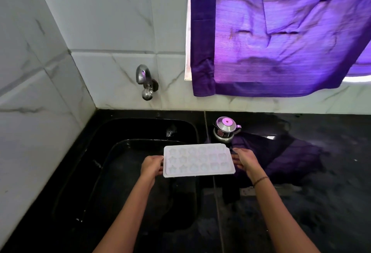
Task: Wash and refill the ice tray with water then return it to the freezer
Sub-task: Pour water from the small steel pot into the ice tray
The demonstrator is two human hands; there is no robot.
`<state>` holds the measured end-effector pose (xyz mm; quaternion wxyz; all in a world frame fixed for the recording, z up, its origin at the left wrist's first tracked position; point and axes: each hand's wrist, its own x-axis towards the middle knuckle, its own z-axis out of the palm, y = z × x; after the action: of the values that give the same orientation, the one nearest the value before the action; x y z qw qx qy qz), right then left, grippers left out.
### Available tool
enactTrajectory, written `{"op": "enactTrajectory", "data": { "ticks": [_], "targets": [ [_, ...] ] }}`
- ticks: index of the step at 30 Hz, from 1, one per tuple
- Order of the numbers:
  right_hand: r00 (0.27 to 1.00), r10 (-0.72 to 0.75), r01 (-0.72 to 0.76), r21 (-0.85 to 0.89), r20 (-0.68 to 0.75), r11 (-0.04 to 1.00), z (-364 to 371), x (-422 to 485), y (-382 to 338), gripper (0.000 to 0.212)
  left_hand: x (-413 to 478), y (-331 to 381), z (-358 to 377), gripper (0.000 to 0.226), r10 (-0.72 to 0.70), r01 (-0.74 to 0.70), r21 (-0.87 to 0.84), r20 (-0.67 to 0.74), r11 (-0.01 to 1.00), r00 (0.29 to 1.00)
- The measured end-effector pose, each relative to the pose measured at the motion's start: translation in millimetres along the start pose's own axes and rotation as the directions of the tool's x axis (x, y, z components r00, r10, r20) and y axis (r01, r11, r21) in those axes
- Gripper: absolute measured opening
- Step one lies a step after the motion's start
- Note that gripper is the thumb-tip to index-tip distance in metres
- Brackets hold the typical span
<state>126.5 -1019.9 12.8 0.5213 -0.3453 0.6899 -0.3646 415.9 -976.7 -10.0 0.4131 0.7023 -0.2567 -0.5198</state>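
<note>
1. The ice tray [198,160] is held level in the air, cavity side up, over the right rim of the black sink [120,172], partly above the basin and partly above the dark table [321,202]. The landmark for everything below is the sink.

2. The left hand [151,165] is closed on the tray's short edge on the sink side; the right hand [244,160] grips the opposite short edge, fingers curled under. Both hold by the rims only.

3. Whether the star- and square-shaped cavities hold water I cannot tell; they look pale and shiny.

4. Risk: the tray looks thin and possibly flexible. Held only at its ends, it could sag or twist, and any water would spill over the sink rim onto the table.

5. Risk: wet rims are slippery. A slip of one hand would probably drop the tray into the basin or tip it sideways.

6. Risk: the tap [145,82] sits on the wall behind the sink, well apart from the tray. No water appears to run, and a strong stream could splash out of the shallow cavities.

7. Risk: the small steel pot [225,130] stands on the table just right of the sink, behind the tray. A careless swing toward the freezer might knock it.

8. The purple curtain [281,32] hangs above the table to the right of the sink, clear of the tray.
</note>
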Motion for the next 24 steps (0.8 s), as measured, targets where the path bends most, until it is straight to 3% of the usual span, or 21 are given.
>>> {"op": "enactTrajectory", "data": {
  "ticks": [16,24],
  "targets": [
    [0.998,0.062,-0.062,-0.015,-0.021,0.998,-98.5,43.9,25.9,0.031,-22.9,0.3,101.2,0.019,0.004,-0.011,0.081,0.097,0.997,0.995],
    [0.996,0.049,-0.060,-0.161,-0.074,0.985,-102.2,57.3,35.8,0.029,-17.7,-5.5,105.3,0.019,-0.052,0.046,0.085,0.066,0.995,0.996]
  ]
}}
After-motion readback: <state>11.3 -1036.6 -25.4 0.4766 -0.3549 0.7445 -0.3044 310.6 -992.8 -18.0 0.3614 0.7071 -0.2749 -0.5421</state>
